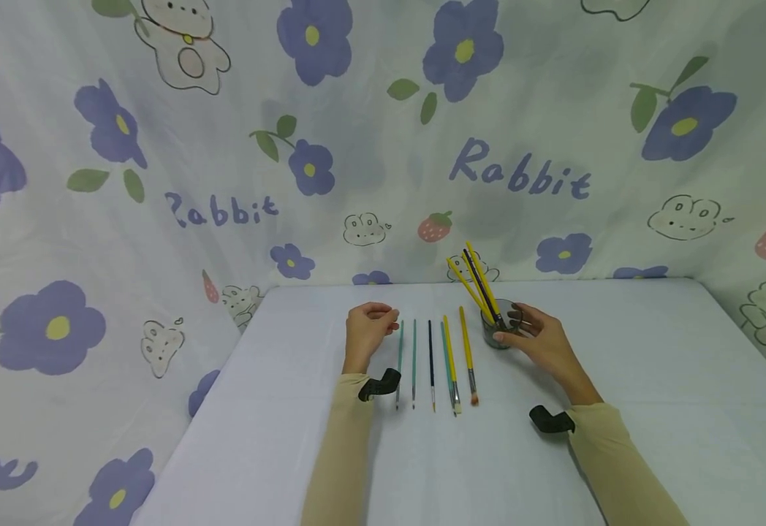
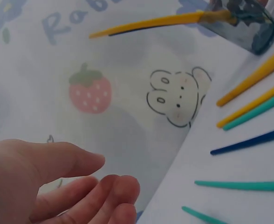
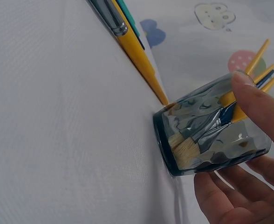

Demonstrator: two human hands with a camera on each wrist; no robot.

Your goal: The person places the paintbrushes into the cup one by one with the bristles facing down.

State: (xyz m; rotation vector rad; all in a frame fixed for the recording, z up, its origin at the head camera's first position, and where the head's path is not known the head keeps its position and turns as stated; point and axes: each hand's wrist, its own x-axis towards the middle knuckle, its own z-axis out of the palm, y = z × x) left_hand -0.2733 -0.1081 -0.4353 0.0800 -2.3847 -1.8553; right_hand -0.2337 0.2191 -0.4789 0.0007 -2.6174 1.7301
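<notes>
A smoky glass cup point(image 1: 502, 336) stands on the table, with several yellow and dark blue paintbrushes point(image 1: 479, 281) leaning in it, handles up. In the right wrist view, bristles point(image 3: 186, 151) show through its wall near the bottom. My right hand point(image 1: 544, 340) grips the cup from the right, thumb on one side and fingers on the other. My left hand point(image 1: 368, 330) hovers beside the leftmost teal paintbrush point(image 1: 400, 358), fingers loosely bent and holding nothing; thumb and fingertips are apart in the left wrist view.
Between the hands lies a row of paintbrushes, bristles toward me: another teal paintbrush point(image 1: 414, 358), a dark blue paintbrush point(image 1: 431, 358), a yellow paintbrush point(image 1: 450, 351) against a teal one, and a yellow paintbrush point(image 1: 466, 347) nearest the cup. A patterned curtain point(image 1: 370, 146) hangs behind the white table point(image 1: 258, 438).
</notes>
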